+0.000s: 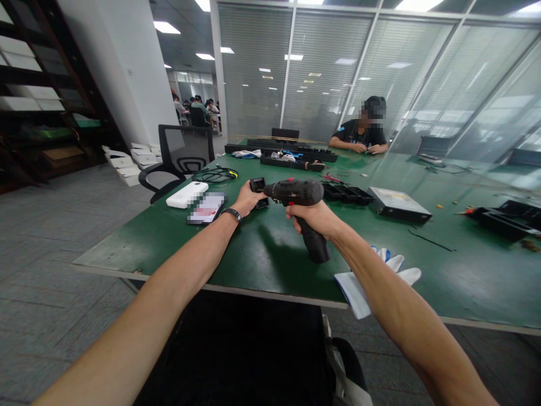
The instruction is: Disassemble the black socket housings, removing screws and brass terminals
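In the head view my right hand (315,217) is closed around the handle of a black cordless drill (296,193), its chuck pointing left. My left hand (248,198) grips a small black boxy part (257,185) with an open frame, held on or just above the green table. The drill's front end reaches the left fingers and the part; whether the tip touches the part is hidden. Left of that hand lie a phone (207,208) and a white power bank-like block (187,194). White work gloves (357,287) lie under my right forearm.
Black trays (346,193), a silver-topped metal box (399,204) and a black case (502,223) stand to the right on the green table (169,248). Coiled black cable (215,175) lies back left, near a mesh chair (186,149). Another person (363,129) sits across the table.
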`<act>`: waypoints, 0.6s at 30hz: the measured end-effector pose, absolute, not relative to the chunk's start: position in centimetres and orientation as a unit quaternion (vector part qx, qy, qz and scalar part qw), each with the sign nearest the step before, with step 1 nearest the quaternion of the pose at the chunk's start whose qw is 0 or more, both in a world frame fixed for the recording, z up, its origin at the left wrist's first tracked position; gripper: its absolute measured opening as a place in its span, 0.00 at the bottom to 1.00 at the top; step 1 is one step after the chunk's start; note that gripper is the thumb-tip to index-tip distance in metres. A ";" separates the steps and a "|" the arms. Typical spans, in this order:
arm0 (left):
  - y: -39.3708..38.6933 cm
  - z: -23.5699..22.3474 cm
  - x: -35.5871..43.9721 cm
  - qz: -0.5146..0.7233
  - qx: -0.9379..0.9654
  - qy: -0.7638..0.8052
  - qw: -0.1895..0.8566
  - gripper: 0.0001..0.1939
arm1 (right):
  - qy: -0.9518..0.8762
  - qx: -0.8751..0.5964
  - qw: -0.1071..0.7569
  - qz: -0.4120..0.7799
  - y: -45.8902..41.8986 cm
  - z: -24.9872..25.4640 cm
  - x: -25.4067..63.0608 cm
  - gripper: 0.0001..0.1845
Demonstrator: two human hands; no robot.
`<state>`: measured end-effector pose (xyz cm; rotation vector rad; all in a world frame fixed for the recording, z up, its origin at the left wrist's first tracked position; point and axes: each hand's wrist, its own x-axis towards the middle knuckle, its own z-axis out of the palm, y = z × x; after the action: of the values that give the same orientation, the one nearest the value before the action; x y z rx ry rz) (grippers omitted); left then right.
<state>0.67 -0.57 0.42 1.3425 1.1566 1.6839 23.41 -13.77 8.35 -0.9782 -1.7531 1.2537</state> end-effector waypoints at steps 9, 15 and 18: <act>-0.7 0.5 0.6 0.643 0.519 0.448 0.341 0.33 | -0.689 -0.378 0.377 0.491 -14.0 8.4 23.3 0.07; -0.6 0.4 0.6 0.644 0.522 0.445 0.339 0.33 | -0.691 -0.380 0.373 0.489 -13.7 8.2 23.5 0.05; -0.6 0.4 0.6 0.645 0.520 0.443 0.342 0.34 | -0.690 -0.384 0.369 0.490 -13.6 8.1 23.6 0.05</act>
<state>0.62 -0.58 0.38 1.3533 1.1526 1.6774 23.64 -13.64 8.14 -0.9860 -1.7723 1.2574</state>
